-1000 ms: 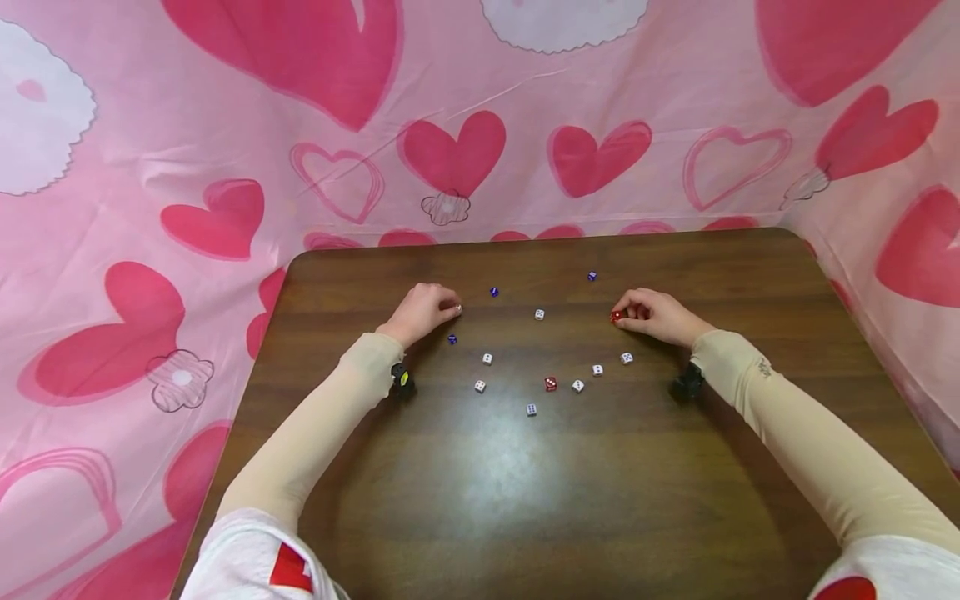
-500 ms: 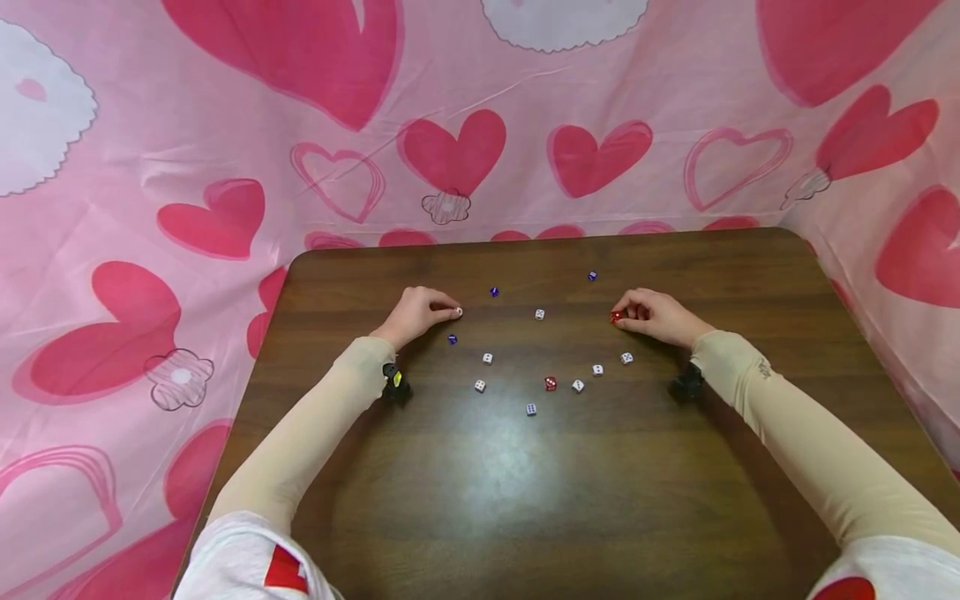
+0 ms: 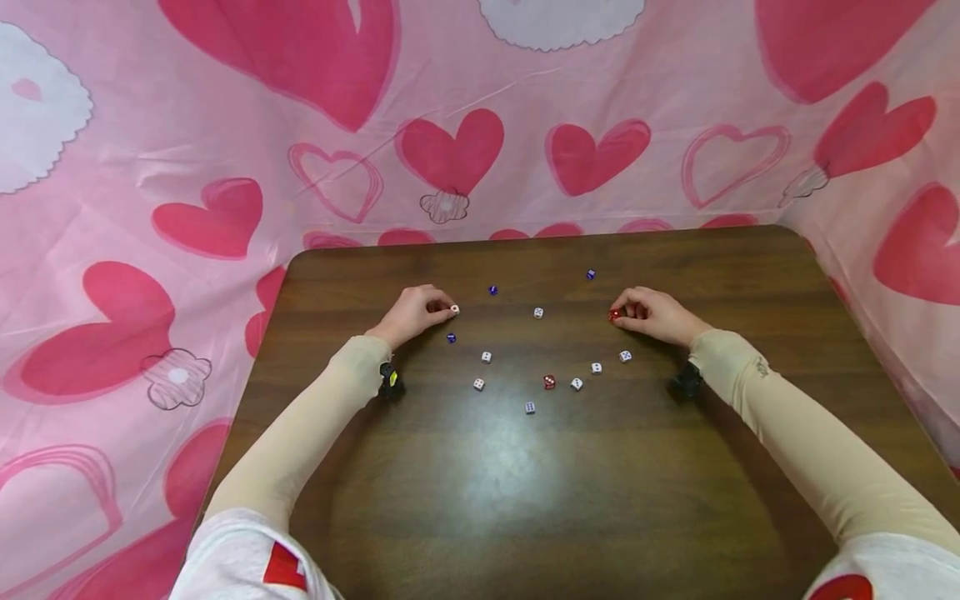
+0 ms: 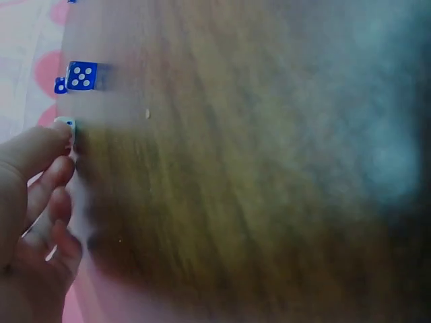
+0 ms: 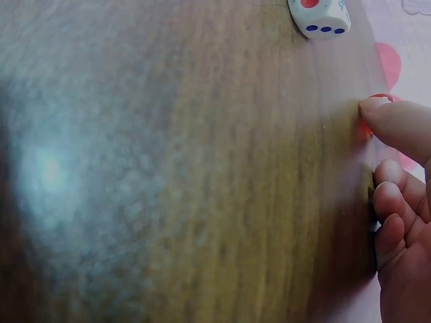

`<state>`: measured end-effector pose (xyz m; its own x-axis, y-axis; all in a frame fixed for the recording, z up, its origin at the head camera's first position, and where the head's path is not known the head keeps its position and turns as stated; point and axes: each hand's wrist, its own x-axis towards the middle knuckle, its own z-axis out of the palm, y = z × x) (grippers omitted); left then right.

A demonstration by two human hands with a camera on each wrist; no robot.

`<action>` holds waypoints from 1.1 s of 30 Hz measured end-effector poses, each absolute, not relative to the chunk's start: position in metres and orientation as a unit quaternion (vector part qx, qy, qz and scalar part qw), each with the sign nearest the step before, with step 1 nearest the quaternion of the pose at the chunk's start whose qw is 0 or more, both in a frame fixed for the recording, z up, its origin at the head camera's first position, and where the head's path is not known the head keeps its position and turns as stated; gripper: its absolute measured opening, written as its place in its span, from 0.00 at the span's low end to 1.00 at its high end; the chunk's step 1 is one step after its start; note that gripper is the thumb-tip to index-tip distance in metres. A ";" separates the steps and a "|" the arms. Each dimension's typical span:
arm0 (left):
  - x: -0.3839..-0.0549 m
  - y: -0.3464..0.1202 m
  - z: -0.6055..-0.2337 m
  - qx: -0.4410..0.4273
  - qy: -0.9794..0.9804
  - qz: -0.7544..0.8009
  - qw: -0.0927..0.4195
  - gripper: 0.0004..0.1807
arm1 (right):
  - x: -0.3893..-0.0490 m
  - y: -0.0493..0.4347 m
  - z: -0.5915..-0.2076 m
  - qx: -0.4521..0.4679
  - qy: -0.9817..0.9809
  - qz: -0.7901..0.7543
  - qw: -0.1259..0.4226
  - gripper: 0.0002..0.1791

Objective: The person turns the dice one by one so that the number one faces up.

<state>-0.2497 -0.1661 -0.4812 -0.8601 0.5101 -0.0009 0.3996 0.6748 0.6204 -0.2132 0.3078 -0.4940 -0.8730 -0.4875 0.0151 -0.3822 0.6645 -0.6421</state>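
Note:
Toward the far left of the table, my left hand (image 3: 412, 315) pinches a white die (image 3: 455, 310) between thumb and forefinger. In the left wrist view the thumb covers most of that white die (image 4: 69, 125). A blue die (image 3: 452, 337) lies just nearer than the fingertips, and another blue die (image 3: 492, 290) sits beyond them. On the right, my right hand (image 3: 656, 317) pinches a red die (image 3: 614, 315), its other fingers curled. Only a red edge of that die (image 5: 368, 128) shows past the thumb in the right wrist view. One white die (image 3: 538, 313) stands between the hands.
Several white dice, one of them a white die (image 3: 487, 357), are scattered across the middle of the wooden table (image 3: 450, 500). Among them lies a red die (image 3: 549, 382). A blue die (image 3: 591, 274) sits near the back edge. A pink heart-print cloth (image 3: 525, 150) hangs behind and beside the table.
My left hand has drawn back slightly to the left, and the white die in its fingertips shows more clearly. The right hand stays in place on the red die.

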 end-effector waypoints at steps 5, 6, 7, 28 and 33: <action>-0.253 -0.168 -0.482 0.262 0.893 0.350 0.106 0.08 | -0.214 0.308 -0.486 -0.231 0.910 -0.335 0.084 0.12; -0.253 -0.169 -0.481 0.262 0.891 0.354 0.109 0.08 | -0.215 0.308 -0.485 -0.229 0.910 -0.334 0.086 0.13; -0.253 -0.169 -0.481 0.263 0.890 0.355 0.110 0.08 | -0.215 0.308 -0.484 -0.228 0.910 -0.335 0.089 0.14; -0.250 -0.162 -0.482 0.263 0.889 0.358 0.111 0.08 | -0.180 0.318 -0.466 -0.199 0.912 -0.344 0.104 0.14; -0.250 -0.164 -0.482 0.263 0.890 0.351 0.122 0.08 | -0.158 0.316 -0.464 -0.204 0.910 -0.329 0.150 0.12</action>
